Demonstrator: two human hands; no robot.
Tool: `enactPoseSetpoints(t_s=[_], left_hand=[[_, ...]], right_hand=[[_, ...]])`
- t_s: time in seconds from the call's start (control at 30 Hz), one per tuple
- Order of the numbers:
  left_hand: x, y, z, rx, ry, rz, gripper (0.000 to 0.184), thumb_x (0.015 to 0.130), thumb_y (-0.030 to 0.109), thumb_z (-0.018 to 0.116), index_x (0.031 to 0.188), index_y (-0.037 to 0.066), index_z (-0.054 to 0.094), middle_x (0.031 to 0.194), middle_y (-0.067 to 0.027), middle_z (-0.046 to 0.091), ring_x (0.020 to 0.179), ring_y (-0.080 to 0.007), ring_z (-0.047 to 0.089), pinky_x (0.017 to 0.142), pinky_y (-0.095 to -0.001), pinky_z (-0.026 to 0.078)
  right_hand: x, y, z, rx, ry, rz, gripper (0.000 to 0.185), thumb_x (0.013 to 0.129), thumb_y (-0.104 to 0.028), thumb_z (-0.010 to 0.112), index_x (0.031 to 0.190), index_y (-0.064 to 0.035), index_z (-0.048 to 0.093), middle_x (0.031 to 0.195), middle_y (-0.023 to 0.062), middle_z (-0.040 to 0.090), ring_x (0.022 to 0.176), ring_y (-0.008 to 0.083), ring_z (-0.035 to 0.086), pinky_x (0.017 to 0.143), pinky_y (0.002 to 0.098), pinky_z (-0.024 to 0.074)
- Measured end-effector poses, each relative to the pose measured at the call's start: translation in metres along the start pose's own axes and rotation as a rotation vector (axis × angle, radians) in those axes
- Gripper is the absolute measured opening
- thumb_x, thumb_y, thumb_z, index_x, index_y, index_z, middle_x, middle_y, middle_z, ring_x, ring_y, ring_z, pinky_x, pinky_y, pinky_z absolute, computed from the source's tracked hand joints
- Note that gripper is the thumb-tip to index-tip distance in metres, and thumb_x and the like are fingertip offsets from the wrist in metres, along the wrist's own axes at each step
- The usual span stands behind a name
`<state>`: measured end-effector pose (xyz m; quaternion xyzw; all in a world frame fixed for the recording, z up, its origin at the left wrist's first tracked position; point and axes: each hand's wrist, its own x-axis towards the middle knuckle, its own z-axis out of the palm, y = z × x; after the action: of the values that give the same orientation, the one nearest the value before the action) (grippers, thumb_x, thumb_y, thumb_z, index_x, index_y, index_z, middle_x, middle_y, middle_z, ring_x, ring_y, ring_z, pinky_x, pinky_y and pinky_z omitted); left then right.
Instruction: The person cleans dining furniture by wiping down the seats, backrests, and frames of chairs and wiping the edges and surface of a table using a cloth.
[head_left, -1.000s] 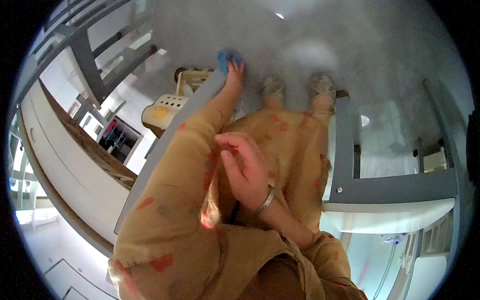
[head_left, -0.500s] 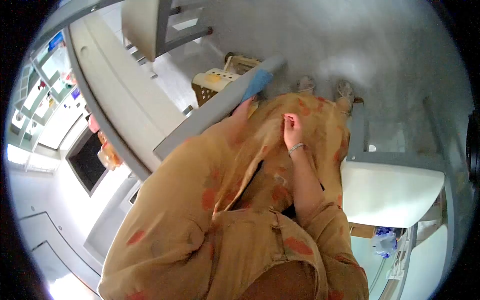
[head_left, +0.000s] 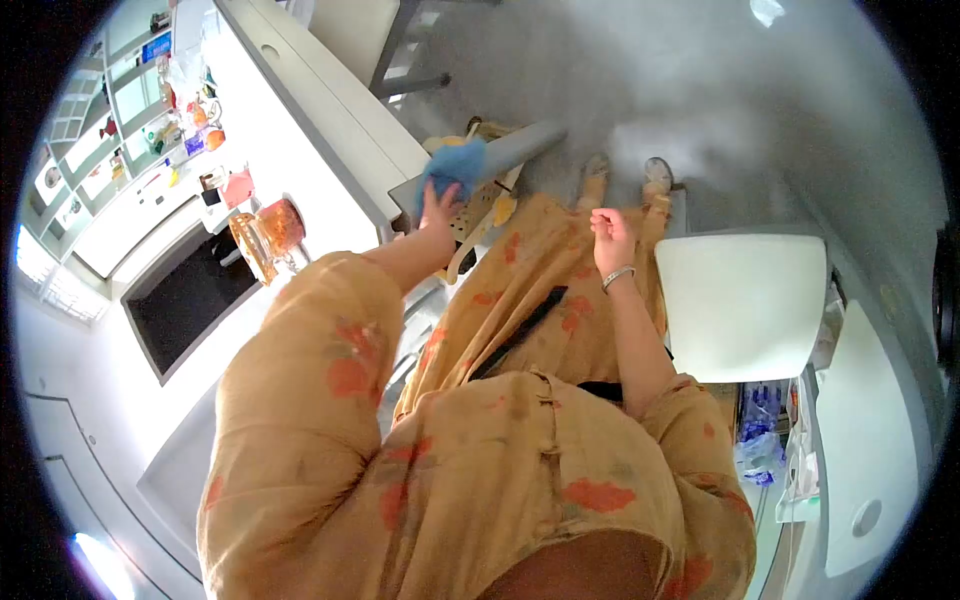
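Observation:
A blue cloth [head_left: 455,168] is bunched under my left hand [head_left: 437,212], whose fingers press it against the grey leg [head_left: 530,146] of the white desk, close to the desk's corner. The hand covers part of the cloth. My right hand [head_left: 612,242], with a bracelet at the wrist, hangs in front of my patterned tan dress [head_left: 540,250]. Its fingers are loosely curled, and I see nothing in them. Below the cloth, a beige basket with holes [head_left: 482,212] stands partly hidden behind the leg and my arm.
The white desk [head_left: 300,140] holds a bread-like package [head_left: 270,232] and several small items along the wall shelves. A white chair seat [head_left: 742,300] is on my right, with a blue-and-clear plastic bag [head_left: 762,455] below it. Another chair [head_left: 350,30] stands beyond the desk.
My left hand and the blue cloth have moved up along the grey leg towards the desk corner. The view has shifted, showing more of the desk. My right hand stays curled.

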<state>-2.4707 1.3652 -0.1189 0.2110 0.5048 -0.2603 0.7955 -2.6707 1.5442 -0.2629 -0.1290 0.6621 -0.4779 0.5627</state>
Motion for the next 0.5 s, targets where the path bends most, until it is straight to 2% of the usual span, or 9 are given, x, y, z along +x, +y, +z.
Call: enactPoseSetpoints(t_s=[0.07, 0.13, 0.17, 0.23, 0.3, 0.37, 0.4, 0.47, 0.5], left_hand=[[-0.051, -0.031, 0.002, -0.629, -0.047, 0.029, 0.066, 0.088, 0.047, 0.046, 0.147, 0.029, 0.021, 0.154, 0.0011, -0.010, 0.139, -0.0414, 0.004, 0.100, -0.0685, 0.020], [-0.078, -0.044, 0.012, -0.797, 0.004, 0.001, 0.061, 0.088, 0.041, 0.050, 0.144, 0.036, 0.027, 0.155, 0.0001, -0.008, 0.136, -0.0477, 0.007, 0.094, -0.0699, 0.028], [-0.082, -0.045, 0.019, -0.809, 0.031, 0.012, 0.058, 0.088, 0.035, 0.053, 0.142, 0.036, 0.032, 0.155, -0.0019, -0.006, 0.136, -0.0490, 0.009, 0.096, -0.0684, 0.029], [-0.092, -0.045, 0.020, -0.793, 0.081, 0.007, 0.052, 0.087, 0.028, 0.055, 0.137, 0.034, 0.042, 0.155, -0.0044, 0.000, 0.134, -0.0510, 0.013, 0.096, -0.0659, 0.032], [-0.085, -0.035, 0.029, -0.792, 0.232, -0.046, 0.043, 0.083, 0.025, 0.059, 0.126, 0.025, 0.057, 0.154, -0.0082, 0.005, 0.131, -0.0539, 0.019, 0.091, -0.0665, 0.035], [-0.084, -0.022, 0.030, -0.746, 0.397, -0.158, 0.045, 0.079, 0.022, 0.063, 0.123, 0.013, 0.059, 0.151, -0.0117, 0.019, 0.125, -0.0552, 0.029, 0.087, -0.0659, 0.038], [-0.080, -0.018, 0.029, -0.742, 0.395, -0.156, 0.044, 0.080, 0.021, 0.062, 0.122, 0.011, 0.060, 0.151, -0.0118, 0.020, 0.124, -0.0549, 0.031, 0.087, -0.0652, 0.038], [-0.087, -0.019, 0.023, -0.730, 0.412, -0.157, 0.043, 0.081, 0.021, 0.061, 0.121, 0.008, 0.060, 0.151, -0.0119, 0.021, 0.123, -0.0545, 0.034, 0.087, -0.0644, 0.038], [-0.085, -0.017, 0.024, -0.732, 0.433, -0.180, 0.041, 0.084, 0.021, 0.055, 0.121, 0.006, 0.059, 0.150, -0.0110, 0.025, 0.121, -0.0529, 0.036, 0.087, -0.0630, 0.038]], right_hand=[[-0.007, 0.001, -0.006, -0.012, -0.046, -0.049, 0.017, 0.091, -0.017, 0.054, 0.099, -0.0037, 0.059, 0.091, 0.0089, 0.066, 0.083, 0.0201, 0.063, 0.076, 0.0302, 0.0482], [-0.022, -0.015, -0.017, -0.069, -0.022, -0.082, 0.016, 0.091, -0.017, 0.054, 0.098, -0.0046, 0.060, 0.091, 0.0084, 0.066, 0.082, 0.0201, 0.063, 0.075, 0.0306, 0.0482], [-0.033, -0.024, -0.023, -0.125, -0.034, -0.099, 0.015, 0.090, -0.016, 0.054, 0.097, -0.0056, 0.061, 0.091, 0.0079, 0.066, 0.081, 0.0201, 0.063, 0.075, 0.0311, 0.0482], [-0.061, -0.067, -0.038, -0.418, -0.043, 0.037, 0.014, 0.089, -0.016, 0.054, 0.098, -0.0066, 0.061, 0.085, 0.0059, 0.063, 0.077, 0.0182, 0.060, 0.074, 0.0294, 0.0475], [-0.083, -0.073, -0.044, -0.288, -0.013, 0.113, 0.015, 0.088, -0.017, 0.055, 0.098, -0.0074, 0.061, 0.085, 0.0066, 0.063, 0.076, 0.0198, 0.060, 0.071, 0.0312, 0.0470], [-0.107, -0.082, -0.053, -0.308, 0.040, 0.149, 0.016, 0.088, -0.017, 0.054, 0.098, -0.0068, 0.061, 0.087, 0.0086, 0.064, 0.078, 0.0226, 0.060, 0.072, 0.0328, 0.0474], [-0.117, -0.084, -0.055, -0.318, 0.036, 0.172, 0.016, 0.089, -0.017, 0.053, 0.097, -0.0062, 0.061, 0.090, 0.0105, 0.065, 0.080, 0.0255, 0.060, 0.073, 0.0344, 0.0479], [-0.137, -0.080, -0.056, -0.314, 0.099, 0.209, 0.017, 0.088, -0.017, 0.053, 0.097, -0.0051, 0.061, 0.090, 0.0109, 0.065, 0.081, 0.0248, 0.060, 0.074, 0.0341, 0.0479], [-0.148, -0.076, -0.054, -0.309, 0.127, 0.248, 0.017, 0.088, -0.017, 0.053, 0.097, -0.0039, 0.061, 0.090, 0.0112, 0.065, 0.081, 0.0242, 0.061, 0.075, 0.0337, 0.0479]])
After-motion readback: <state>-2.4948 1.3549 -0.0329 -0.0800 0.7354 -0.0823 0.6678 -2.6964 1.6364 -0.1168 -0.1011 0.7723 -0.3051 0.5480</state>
